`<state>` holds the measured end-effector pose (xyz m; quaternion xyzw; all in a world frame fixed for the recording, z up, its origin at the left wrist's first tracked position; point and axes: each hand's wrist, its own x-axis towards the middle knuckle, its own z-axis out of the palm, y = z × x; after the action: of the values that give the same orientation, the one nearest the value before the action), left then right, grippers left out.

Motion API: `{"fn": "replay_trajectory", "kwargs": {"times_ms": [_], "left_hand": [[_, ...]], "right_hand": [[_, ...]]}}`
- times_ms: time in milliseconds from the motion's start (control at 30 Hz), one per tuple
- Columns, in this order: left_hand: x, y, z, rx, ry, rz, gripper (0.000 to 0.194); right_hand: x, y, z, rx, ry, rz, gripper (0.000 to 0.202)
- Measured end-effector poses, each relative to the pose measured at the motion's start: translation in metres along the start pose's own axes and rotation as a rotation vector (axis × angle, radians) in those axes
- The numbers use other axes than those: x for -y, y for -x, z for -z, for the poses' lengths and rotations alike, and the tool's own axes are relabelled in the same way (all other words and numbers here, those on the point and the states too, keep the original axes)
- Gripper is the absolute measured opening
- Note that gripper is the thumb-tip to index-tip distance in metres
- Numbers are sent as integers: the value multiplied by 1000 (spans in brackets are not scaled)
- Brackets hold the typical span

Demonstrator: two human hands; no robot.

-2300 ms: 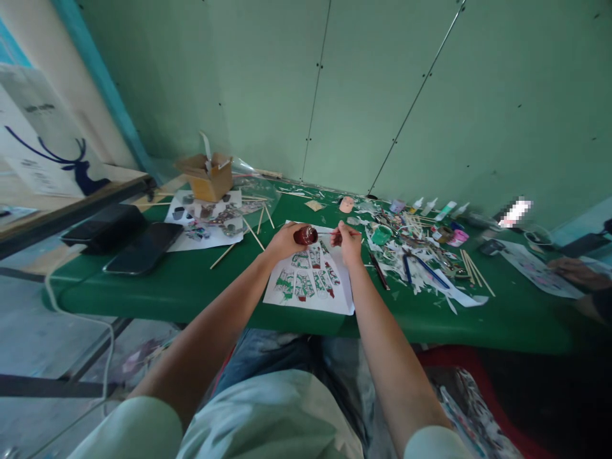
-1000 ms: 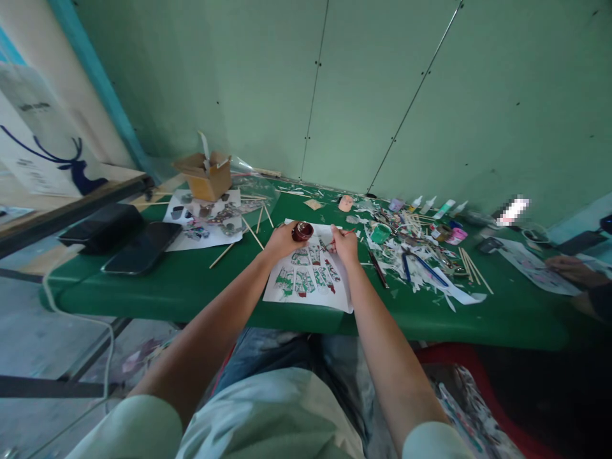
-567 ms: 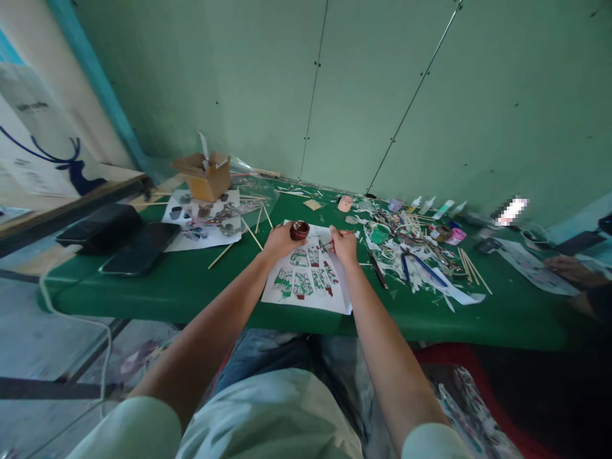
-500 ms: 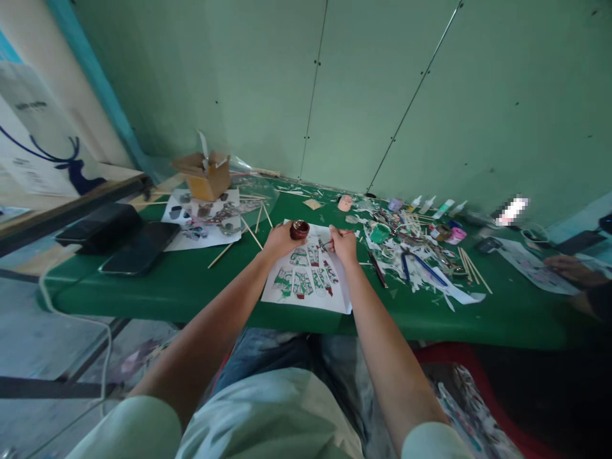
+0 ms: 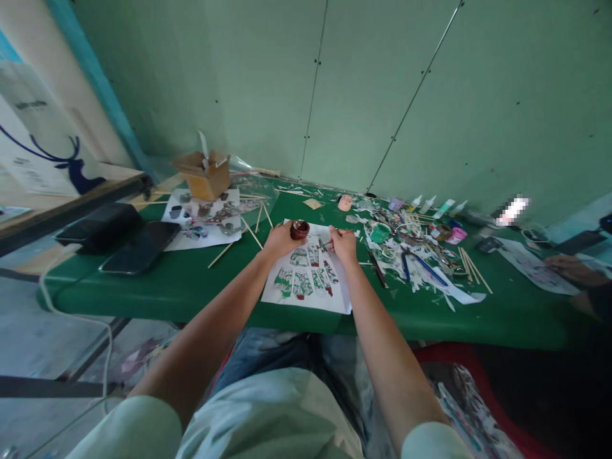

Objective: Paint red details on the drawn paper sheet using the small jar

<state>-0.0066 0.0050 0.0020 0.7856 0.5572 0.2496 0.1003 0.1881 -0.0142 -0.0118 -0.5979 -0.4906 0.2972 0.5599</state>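
In the head view, my left hand [image 5: 280, 240] is wrapped around a small open jar of dark red paint [image 5: 300, 230] at the top of a white sheet of paper [image 5: 339, 299]. The sheet carries printed pattern pieces [image 5: 301, 284], coloured in green and dark red. My right hand [image 5: 343, 245] is closed on a thin paintbrush [image 5: 347, 233], with its tip pointing down and left near the upper pieces. The brush tip is too small to tell whether it touches the paper.
Right of the sheet lie a dark pen [image 5: 377, 269], blue-handled pliers [image 5: 428, 268], a green paint pot [image 5: 380, 233] and paper scraps. A cardboard box [image 5: 208, 178], wooden sticks [image 5: 220, 255] and a phone [image 5: 141, 248] are to the left. Another person's hand [image 5: 571, 269] is at far right.
Almost nothing differs. The jar in my left hand looks very slightly shifted or tilted, and my right hand with the brush stays in about the same place.
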Motion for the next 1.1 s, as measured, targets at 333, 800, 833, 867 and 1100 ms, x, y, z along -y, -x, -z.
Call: {"fn": "replay_trajectory", "kwargs": {"times_ms": [333, 800, 833, 867, 1100], "left_hand": [[-2, 1, 2, 13, -5, 14, 62], [-3, 2, 3, 23, -4, 24, 63], [-3, 2, 3, 26, -7, 27, 63], [-4, 2, 4, 29, -10, 30, 63], [-4, 3, 4, 19, -3, 25, 62]], "right_hand": [[0, 0, 0, -2, 21, 0, 37], [1, 0, 1, 8, 37, -3, 37], [1, 0, 1, 6, 29, -3, 37], [0, 0, 1, 4, 26, -3, 38], [2, 1, 1, 1, 26, -4, 37]]}}
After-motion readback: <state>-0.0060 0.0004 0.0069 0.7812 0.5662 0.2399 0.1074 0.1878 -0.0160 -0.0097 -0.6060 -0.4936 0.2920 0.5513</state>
